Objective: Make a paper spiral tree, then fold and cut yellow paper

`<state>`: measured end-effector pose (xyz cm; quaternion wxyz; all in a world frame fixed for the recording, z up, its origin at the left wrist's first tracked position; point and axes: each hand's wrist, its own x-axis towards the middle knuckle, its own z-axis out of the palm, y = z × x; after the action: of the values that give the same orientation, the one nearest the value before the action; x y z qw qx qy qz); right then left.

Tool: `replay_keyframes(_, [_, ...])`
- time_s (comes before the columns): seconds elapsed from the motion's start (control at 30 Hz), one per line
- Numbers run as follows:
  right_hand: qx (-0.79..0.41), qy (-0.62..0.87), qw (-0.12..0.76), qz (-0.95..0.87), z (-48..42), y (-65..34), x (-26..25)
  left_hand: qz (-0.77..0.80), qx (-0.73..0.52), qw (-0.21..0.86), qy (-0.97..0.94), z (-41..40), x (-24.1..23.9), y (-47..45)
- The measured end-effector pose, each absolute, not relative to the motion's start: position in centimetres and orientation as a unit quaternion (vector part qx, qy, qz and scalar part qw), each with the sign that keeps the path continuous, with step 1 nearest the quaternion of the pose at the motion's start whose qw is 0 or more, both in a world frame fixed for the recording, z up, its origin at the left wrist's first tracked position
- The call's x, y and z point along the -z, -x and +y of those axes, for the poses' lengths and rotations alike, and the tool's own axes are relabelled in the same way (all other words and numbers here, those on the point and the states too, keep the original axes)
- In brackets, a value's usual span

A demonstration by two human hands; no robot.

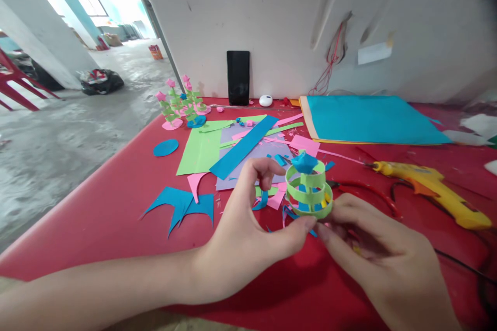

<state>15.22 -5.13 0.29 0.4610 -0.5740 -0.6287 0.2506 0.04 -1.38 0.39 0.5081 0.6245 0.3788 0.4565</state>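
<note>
A small green paper tree (309, 180) made of stacked ring strips, with a blue paper star (304, 162) on top, stands upright between my hands above the table. My left hand (248, 238) curves around its left side, thumb at the bottom ring and index finger by the upper ring. With thumb and fingers, my right hand (373, 243) grips the tree's lower right edge; some of its fingertips are hidden. Behind the tree lie pliers with red handles (373, 192). A yellow glue gun (435, 189) rests on its side to the right.
Finished paper trees with pink stars (171, 106) stand at the back left of the red table (116, 191). Blue scraps (182, 209), a blue strip (244, 147) and green sheets (202, 147) lie around. A phone (238, 77) leans on the wall near stacked blue paper (368, 119).
</note>
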Motion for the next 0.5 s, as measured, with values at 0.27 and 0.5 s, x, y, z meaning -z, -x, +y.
replay_keyframes(0.27, [-0.404, 0.605, 0.353, -0.588, -3.5, -16.3, -0.4, 0.375, -0.506, 0.505, -0.590, 0.2, -1.1, 0.4])
replay_keyframes(0.5, [-0.364, 0.605, 0.339, -0.622, -2.5, -17.8, -0.4, 0.360, -0.557, 0.463, -0.587, 1.8, -1.7, 1.4])
